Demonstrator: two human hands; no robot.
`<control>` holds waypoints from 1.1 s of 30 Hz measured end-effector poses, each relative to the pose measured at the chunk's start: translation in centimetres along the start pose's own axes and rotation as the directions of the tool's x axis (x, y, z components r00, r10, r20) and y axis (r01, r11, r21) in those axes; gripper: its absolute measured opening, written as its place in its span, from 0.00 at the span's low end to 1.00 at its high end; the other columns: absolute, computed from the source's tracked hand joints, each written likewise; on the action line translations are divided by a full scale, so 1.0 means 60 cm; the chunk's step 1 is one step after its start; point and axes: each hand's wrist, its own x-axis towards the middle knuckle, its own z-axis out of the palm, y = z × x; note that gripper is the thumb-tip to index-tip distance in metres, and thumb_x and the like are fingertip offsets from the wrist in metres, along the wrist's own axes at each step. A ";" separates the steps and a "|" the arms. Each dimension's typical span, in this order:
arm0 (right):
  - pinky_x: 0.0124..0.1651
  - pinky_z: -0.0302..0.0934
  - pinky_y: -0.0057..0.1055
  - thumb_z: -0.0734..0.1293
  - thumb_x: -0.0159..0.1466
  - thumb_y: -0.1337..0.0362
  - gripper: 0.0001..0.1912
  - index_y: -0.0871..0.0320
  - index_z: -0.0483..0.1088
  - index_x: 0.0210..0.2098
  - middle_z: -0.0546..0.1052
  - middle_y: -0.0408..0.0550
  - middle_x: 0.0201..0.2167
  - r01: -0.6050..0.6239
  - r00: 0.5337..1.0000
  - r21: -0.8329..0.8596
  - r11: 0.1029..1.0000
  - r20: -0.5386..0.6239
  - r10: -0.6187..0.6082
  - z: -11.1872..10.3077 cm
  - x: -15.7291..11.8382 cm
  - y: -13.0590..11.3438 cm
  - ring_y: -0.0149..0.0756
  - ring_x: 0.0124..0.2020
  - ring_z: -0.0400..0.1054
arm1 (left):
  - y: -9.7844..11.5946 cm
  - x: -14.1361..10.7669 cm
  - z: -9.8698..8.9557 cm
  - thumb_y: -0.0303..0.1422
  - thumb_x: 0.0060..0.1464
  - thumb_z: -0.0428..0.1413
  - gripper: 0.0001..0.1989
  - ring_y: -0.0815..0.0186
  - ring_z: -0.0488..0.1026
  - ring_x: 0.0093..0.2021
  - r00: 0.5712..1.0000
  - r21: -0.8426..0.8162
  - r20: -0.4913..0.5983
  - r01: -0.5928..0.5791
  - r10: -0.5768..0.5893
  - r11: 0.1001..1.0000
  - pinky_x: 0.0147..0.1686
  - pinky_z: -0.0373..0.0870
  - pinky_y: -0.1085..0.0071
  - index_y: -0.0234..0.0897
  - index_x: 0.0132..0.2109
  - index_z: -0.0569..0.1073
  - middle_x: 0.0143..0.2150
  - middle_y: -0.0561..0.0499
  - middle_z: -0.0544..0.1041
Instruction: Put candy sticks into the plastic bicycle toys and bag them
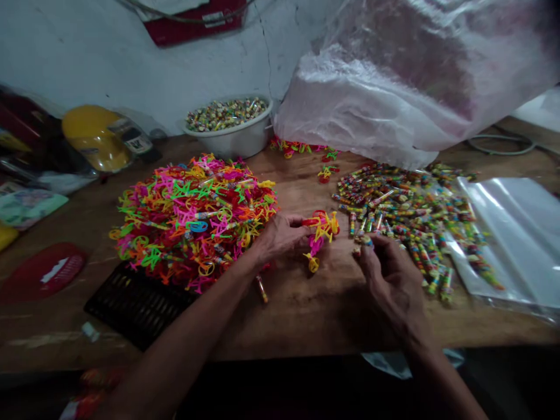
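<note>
My left hand (282, 236) is closed on a small cluster of plastic toys (322, 224), yellow, red and pink, held just above the wooden table (301, 315). To its left rises a big heap of similar bright toys (196, 204). My right hand (389, 274) pinches the end of a small candy tube (366, 240) between thumb and fingers, at the near left edge of a pile of colourful candy tubes (406, 210). A gap separates the two hands. One loose tube (261, 289) lies below my left wrist.
A white basin (236, 139) of small wrapped pieces stands by the wall. A large clear plastic bag (363, 111) bulges at the back right. Flat plastic bags (516, 233) lie right; a black basket (135, 303) sits under the heap's front edge.
</note>
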 end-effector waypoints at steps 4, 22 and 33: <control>0.31 0.60 0.28 0.63 0.63 0.57 0.16 0.57 0.68 0.48 0.73 0.46 0.32 0.134 0.988 -0.106 0.985 0.090 -0.125 0.000 0.050 -0.018 0.32 0.29 0.66 | 0.022 -0.010 -0.005 0.41 0.53 0.56 0.15 0.70 0.68 0.25 0.997 0.204 0.029 -0.082 0.078 0.976 0.23 0.59 0.77 0.35 0.40 0.79 0.27 0.53 0.75; 0.40 0.64 0.34 0.56 0.65 0.68 0.20 0.56 0.62 0.56 0.72 0.53 0.43 0.445 0.891 -0.207 0.871 0.194 -0.409 0.033 0.043 -0.031 0.39 0.39 0.68 | 0.054 -0.011 0.017 0.27 0.50 0.58 0.16 0.70 0.73 0.26 0.990 -0.490 0.138 0.063 0.006 0.870 0.25 0.68 0.76 0.32 0.48 0.72 0.34 0.48 0.77; 0.25 0.57 0.26 0.61 0.63 0.58 0.10 0.54 0.67 0.42 0.70 0.43 0.30 -0.182 0.979 0.239 0.954 -0.047 0.199 0.013 0.040 -0.006 0.28 0.24 0.61 | 0.016 0.001 0.007 0.26 0.54 0.55 0.22 0.67 0.76 0.28 0.975 -0.601 0.201 0.197 -0.092 0.775 0.29 0.72 0.73 0.35 0.56 0.62 0.35 0.45 0.78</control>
